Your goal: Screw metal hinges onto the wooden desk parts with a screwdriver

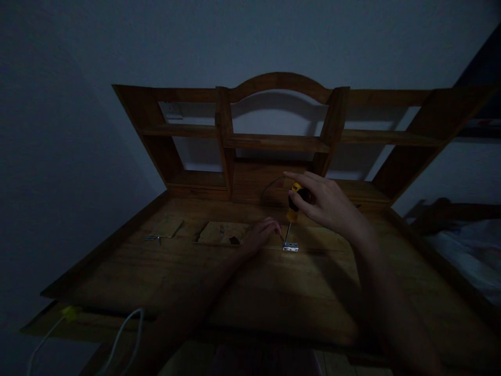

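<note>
My right hand is closed around the yellow and black handle of a screwdriver. The screwdriver stands nearly upright, its shaft running down to a small silver metal hinge. That hinge lies at the front edge of a wooden board, which rests flat on the desk. My left hand lies on the board just left of the hinge, fingers stretched toward it. In the dim light, a screw under the screwdriver tip cannot be made out.
Several small screws lie by a thin wooden piece on the left of the desk. A wooden shelf unit rises at the back. A white cable and a yellow object are at the front left.
</note>
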`<state>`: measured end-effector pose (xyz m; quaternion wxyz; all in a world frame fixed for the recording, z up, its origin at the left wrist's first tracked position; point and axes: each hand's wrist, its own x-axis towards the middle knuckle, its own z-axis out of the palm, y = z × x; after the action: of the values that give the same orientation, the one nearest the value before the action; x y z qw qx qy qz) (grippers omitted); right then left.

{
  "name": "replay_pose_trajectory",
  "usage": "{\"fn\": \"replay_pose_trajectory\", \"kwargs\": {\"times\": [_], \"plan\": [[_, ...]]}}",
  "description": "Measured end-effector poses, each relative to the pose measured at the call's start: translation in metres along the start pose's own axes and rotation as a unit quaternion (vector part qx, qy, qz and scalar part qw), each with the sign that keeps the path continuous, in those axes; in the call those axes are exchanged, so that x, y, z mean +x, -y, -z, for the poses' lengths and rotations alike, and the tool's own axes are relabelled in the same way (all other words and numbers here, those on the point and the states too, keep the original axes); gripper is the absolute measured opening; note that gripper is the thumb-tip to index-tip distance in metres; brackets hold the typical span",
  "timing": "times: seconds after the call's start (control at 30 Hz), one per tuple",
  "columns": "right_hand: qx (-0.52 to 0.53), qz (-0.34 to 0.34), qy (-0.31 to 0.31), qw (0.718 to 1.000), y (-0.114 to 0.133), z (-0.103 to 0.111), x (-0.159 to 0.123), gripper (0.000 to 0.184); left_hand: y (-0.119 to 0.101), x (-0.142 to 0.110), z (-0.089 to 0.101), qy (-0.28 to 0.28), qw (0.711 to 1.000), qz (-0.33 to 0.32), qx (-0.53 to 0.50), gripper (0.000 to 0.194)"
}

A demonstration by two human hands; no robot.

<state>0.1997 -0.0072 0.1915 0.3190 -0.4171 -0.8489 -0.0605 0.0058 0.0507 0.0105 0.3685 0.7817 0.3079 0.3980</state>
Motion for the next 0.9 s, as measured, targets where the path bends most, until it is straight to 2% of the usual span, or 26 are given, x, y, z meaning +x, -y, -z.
{"fn": "replay_pose_trajectory", "kwargs": {"times": [0.13, 0.3, 0.37, 0.53, 0.63, 0.77, 0.9], "plan": [[-0.019, -0.031, 0.003, 0.999, 0.000, -0.001, -0.001, 0.044, 0.000, -0.002, -0.005, -0.019, 0.999, 0.046, 0.002, 0.045], [0.030, -0.030, 0.038, 0.998, -0.001, 0.003, -0.007, 0.061, 0.007, -0.004, -0.009, -0.036, 0.997, 0.069, -0.008, 0.049], [0.051, -0.023, 0.044, 0.997, -0.001, 0.005, -0.008, 0.059, 0.010, -0.003, -0.010, -0.042, 0.996, 0.075, -0.013, 0.051], [0.032, -0.034, 0.039, 0.998, 0.003, 0.007, -0.007, 0.043, 0.013, -0.001, -0.011, -0.029, 0.997, 0.066, -0.004, 0.056], [0.023, -0.041, 0.050, 0.998, 0.008, 0.008, -0.006, 0.047, 0.014, 0.001, -0.011, -0.018, 0.997, 0.070, -0.011, 0.056], [0.073, -0.038, 0.071, 0.994, 0.012, 0.010, -0.003, 0.058, 0.017, 0.004, -0.013, -0.004, 0.998, 0.059, -0.025, 0.053], [0.084, -0.073, 0.081, 0.991, 0.016, 0.008, 0.004, 0.054, 0.017, 0.005, -0.011, 0.010, 1.000, 0.017, -0.021, 0.041]]}}
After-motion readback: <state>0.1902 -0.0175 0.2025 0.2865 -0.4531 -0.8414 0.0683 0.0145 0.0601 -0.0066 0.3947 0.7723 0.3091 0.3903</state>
